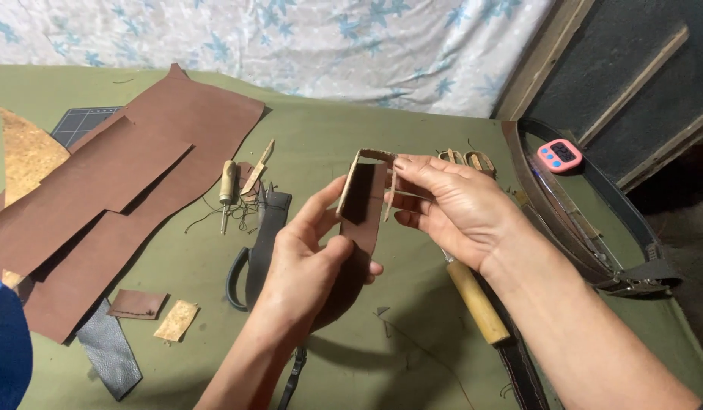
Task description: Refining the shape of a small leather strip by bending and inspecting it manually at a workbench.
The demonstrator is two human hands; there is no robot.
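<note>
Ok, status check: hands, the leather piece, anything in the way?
Left hand grips leather strip low. Right hand pinches its folded top. Strip held up off green table. Nothing between the hands.

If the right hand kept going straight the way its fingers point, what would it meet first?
The right hand points left; its fingers already touch the folded brown leather strip. Beyond it, probably the left hand's raised fingers; depth unclear.
</note>
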